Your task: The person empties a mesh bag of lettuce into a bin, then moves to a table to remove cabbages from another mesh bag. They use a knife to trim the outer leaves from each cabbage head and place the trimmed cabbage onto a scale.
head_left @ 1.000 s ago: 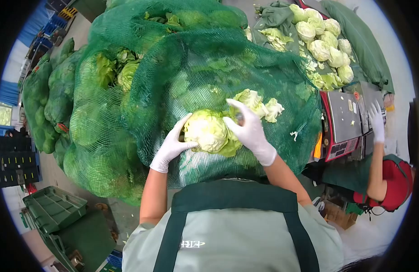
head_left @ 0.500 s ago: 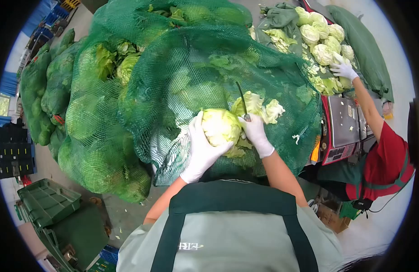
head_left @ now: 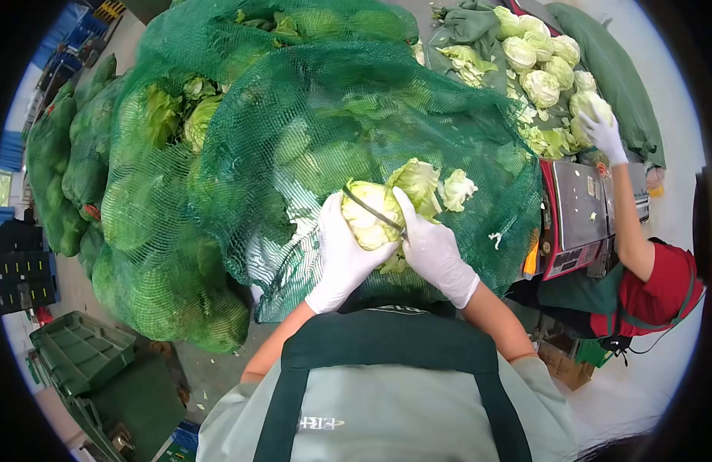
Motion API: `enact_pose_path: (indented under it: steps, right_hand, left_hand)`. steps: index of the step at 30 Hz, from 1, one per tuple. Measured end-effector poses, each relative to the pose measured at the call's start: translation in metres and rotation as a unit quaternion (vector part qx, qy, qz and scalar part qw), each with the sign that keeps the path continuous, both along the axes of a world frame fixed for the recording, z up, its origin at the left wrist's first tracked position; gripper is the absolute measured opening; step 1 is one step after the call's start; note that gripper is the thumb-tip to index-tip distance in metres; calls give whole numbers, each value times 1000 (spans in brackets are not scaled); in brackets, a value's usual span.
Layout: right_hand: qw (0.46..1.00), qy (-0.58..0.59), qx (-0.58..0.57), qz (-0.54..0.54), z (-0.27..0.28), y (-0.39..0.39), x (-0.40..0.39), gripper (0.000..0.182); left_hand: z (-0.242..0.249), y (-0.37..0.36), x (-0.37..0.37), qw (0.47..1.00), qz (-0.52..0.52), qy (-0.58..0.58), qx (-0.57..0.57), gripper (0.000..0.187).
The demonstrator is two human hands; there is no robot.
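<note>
A pale green cabbage [head_left: 361,225] sits between my two white-gloved hands, above a green mesh sack. My left hand [head_left: 342,258] cups it from the left and below, fingers wrapped round its side. In my right hand [head_left: 431,250] is a knife [head_left: 374,209] with a thin dark curved blade, which lies across the front of the cabbage. The knife's handle is mostly hidden in my fingers. Loose cabbage leaves [head_left: 415,185] rest on the mesh just beyond my right hand, and a smaller torn leaf [head_left: 457,189] is to their right.
Green mesh sacks [head_left: 160,254] full of cabbages pile up on the left and behind. At the right, a co-worker's gloved hand [head_left: 605,135] touches a cabbage near a heap of trimmed cabbages [head_left: 542,88]. A red-framed scale [head_left: 575,196] stands nearer. A green crate [head_left: 83,350] is at lower left.
My right hand has turned the knife from pointing up to lying across the cabbage. The cabbage has tilted slightly. The co-worker's hand now holds a cabbage at the heap's right edge.
</note>
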State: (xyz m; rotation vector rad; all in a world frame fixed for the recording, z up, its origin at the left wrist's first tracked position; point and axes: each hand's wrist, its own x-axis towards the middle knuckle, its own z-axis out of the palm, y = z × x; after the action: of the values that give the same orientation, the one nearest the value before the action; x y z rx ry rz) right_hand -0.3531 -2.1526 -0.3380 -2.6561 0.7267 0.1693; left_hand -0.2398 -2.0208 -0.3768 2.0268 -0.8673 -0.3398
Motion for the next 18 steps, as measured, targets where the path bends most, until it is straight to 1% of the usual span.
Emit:
enact_pose_path:
  steps: [1,4,7,9,10,11,13,14,15,17,18]
  right_hand:
    - [1000,18,-18,-16,0,3,3,81]
    - [997,68,-12,-17,16,0,18,80]
    - [994,-45,-35,-91,-7,-30,24,71]
    - [989,-60,23,-134,-12,-85,30,63]
    - [985,-55,103,-129,-13,-101,31,60]
    - [986,-66,83,-127,-17,-100,29,59]
    - [989,-81,38,-115,1,-81,26,59]
    - [987,-106,40,-112,11,-66,25,59]
    - [971,-132,145,-134,18,-53,24,61]
    - [970,-159,153,-99,19,-26,17,62]
    - [967,-184,159,-71,-1,-22,13,58]
  left_hand:
    - [-1,-2,0,1000,5,-17,7,115]
    - [-4,-7,-3,998,12,-58,20,113]
    - [-4,-5,-9,997,-8,-81,13,112]
    - [-7,2,-18,995,-40,-93,-4,112]
    - [-4,3,-17,994,-52,-99,-12,112]
    - [-4,5,-13,995,-53,-87,-15,113]
    - [-9,6,-6,997,-46,-56,-26,113]
    - [-8,7,-4,998,-46,-44,-22,114]
    - [-6,8,0,998,-48,-33,-18,115]
    - [-4,11,4,999,-48,-22,-6,116]
    - [-3,12,5,999,-47,-23,1,117]
